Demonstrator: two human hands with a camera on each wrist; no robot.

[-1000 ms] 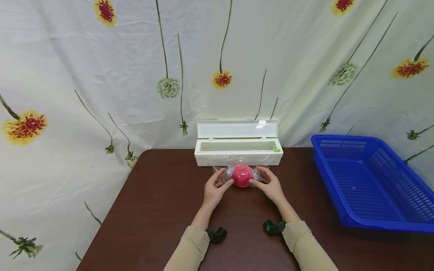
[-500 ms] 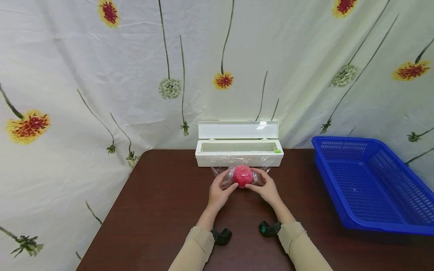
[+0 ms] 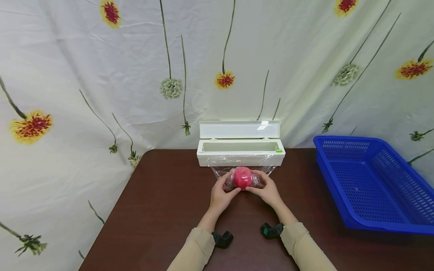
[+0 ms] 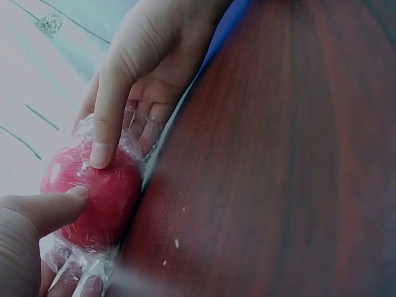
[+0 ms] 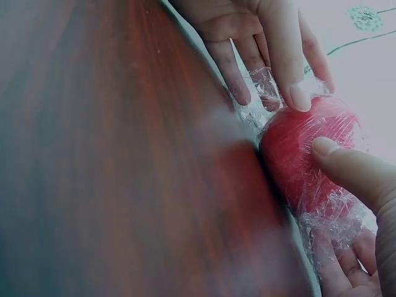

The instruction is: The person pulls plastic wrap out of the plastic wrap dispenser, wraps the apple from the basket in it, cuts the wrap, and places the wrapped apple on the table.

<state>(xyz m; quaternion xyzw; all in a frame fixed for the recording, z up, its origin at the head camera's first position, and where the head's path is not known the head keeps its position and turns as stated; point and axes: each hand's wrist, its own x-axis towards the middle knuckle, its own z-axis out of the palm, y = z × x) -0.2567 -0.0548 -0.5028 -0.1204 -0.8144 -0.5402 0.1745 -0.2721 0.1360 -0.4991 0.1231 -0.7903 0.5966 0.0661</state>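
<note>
A red apple [image 3: 243, 178] in clear cling film sits between my two hands, low over the brown table. My left hand [image 3: 219, 196] holds its left side and my right hand [image 3: 269, 191] its right side. In the left wrist view both thumbs press the front of the apple [image 4: 99, 198], while the fingers reach behind and under the bunched film. Crumpled cling film [image 5: 337, 216] gathers at both ends of the fruit. A sheet of film still runs from the apple back to the white dispenser box [image 3: 240, 161], whose lid stands raised.
The box rests at the table's back edge, with a small green slider [image 3: 279, 150] at its right end. On the right stands a blue plastic basket [image 3: 383, 225]. A flowered curtain [image 3: 135, 75] hangs behind the brown table [image 3: 156, 210].
Both hands have drawn the apple slightly toward me, and the film between it and the box shows more stretched out. The thumbs have come closer together on its front.
</note>
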